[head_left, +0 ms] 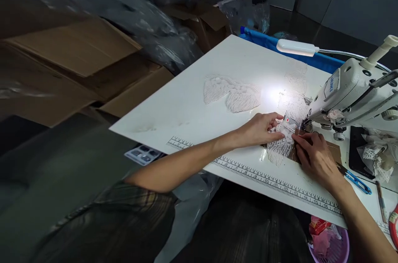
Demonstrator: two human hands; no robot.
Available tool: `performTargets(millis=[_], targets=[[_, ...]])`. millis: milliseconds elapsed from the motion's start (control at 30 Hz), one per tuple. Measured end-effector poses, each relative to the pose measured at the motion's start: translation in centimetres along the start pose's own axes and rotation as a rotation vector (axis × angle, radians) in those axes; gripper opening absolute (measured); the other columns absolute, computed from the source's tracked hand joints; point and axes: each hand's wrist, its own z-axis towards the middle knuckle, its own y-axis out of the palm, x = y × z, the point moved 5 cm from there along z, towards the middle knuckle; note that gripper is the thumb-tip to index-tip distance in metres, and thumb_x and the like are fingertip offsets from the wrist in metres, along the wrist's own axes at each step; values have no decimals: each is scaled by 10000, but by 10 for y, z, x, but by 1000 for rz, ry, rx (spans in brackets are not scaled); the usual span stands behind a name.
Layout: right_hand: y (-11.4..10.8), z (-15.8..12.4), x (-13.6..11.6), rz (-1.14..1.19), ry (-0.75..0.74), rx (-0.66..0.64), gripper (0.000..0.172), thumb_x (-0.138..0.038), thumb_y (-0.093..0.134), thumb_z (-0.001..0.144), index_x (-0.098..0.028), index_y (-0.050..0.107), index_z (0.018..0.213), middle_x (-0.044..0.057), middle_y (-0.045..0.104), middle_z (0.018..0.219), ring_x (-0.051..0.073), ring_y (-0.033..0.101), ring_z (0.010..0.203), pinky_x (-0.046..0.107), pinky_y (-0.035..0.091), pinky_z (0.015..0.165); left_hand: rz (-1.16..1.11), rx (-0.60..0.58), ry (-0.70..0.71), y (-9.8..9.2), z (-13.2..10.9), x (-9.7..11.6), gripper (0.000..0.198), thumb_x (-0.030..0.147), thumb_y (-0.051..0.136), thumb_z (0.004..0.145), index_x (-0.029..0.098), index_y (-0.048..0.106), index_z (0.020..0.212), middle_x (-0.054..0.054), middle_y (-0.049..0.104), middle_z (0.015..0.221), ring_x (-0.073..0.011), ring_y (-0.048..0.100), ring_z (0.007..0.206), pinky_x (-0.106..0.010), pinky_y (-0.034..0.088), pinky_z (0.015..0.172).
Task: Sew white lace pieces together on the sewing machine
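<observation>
My left hand (259, 129) rests at the left side of a piece of white lace (276, 153), its thumb and fingers apart and touching it. From the right, my right hand (317, 157) lays its fingertips on the edge of the same lace, fingers spread and fairly flat. Just beyond my fingertips is the presser foot (306, 124) of a white sewing machine (345, 88). More lace (295, 107) runs out behind the foot under bright light. A brown flat piece (332, 151) lies beneath my right hand. What the undersides of my fingers touch is hidden.
A scalloped lace piece (233, 93) lies on the white table (192, 113). A lamp (297, 47) hangs over the back. Blue thread snips (357, 182), a brown-handled tool (381, 200) and lace scraps (377, 155) lie right. Cardboard boxes (74, 47) stand left; a purple basket (342, 246) sits below.
</observation>
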Motion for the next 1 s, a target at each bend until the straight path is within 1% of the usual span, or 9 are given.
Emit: performTargets(millis=[67,133,233,333,500,567,700,900,1000], targets=[[4,1,1,-87,-30,5,369,-293,430,991,-207,685,1243,151,617,1023,275,558,934,467,551,822,9,-31,17,0,0,-2,684,474,702,767,150,532,1345,-32,642,887,-160,609,733,-301,486,662],[5,3,5,-99,-44,2,373,-292,426,994,-190,678,1249,151,608,1010,271,546,924,458,554,816,9,-60,12,0,1,-5,676,454,677,785,140,512,1361,-35,647,890,-157,613,722,-296,479,651],[3,3,10,-48,-42,-5,386,-291,405,1002,-180,653,1277,150,608,1022,265,555,935,444,559,805,-17,-74,-18,1,3,-7,637,441,656,808,118,526,1342,-30,654,847,-163,621,720,-304,476,662],[1,2,10,0,-32,-19,395,-288,406,1001,-196,623,1317,142,607,1041,254,571,938,439,554,817,-48,-71,-31,2,3,-4,637,462,692,793,128,548,1317,-20,663,818,-163,623,717,-303,473,667],[5,-1,10,30,-5,-26,378,-273,422,985,-212,645,1284,147,601,1069,273,565,987,473,534,873,-29,-107,-41,4,1,1,721,502,741,751,125,542,1333,-13,667,793,-176,633,729,-313,476,677],[8,-2,10,34,10,-21,377,-270,419,983,-200,644,1276,153,604,1076,281,558,990,484,526,885,-4,-127,-37,3,0,2,683,479,715,773,129,544,1334,-8,661,783,-174,628,723,-313,473,671],[8,-3,7,-17,9,-18,417,-251,404,984,-198,589,1354,154,604,1077,276,542,952,489,505,895,50,-121,-45,1,0,3,602,418,663,808,122,559,1321,-8,643,774,-163,611,697,-300,449,645],[9,-5,4,-57,-2,-16,377,-231,417,968,-172,646,1262,158,593,1074,274,531,952,463,511,872,110,-171,-56,4,-1,4,644,433,682,787,132,548,1341,-8,647,790,-168,606,705,-289,415,618],[10,-5,4,-57,9,9,380,-223,410,965,-173,635,1268,157,599,1091,282,534,974,478,514,877,121,-158,-54,4,-1,4,671,439,682,782,122,536,1355,-7,643,785,-165,601,695,-285,407,609]])
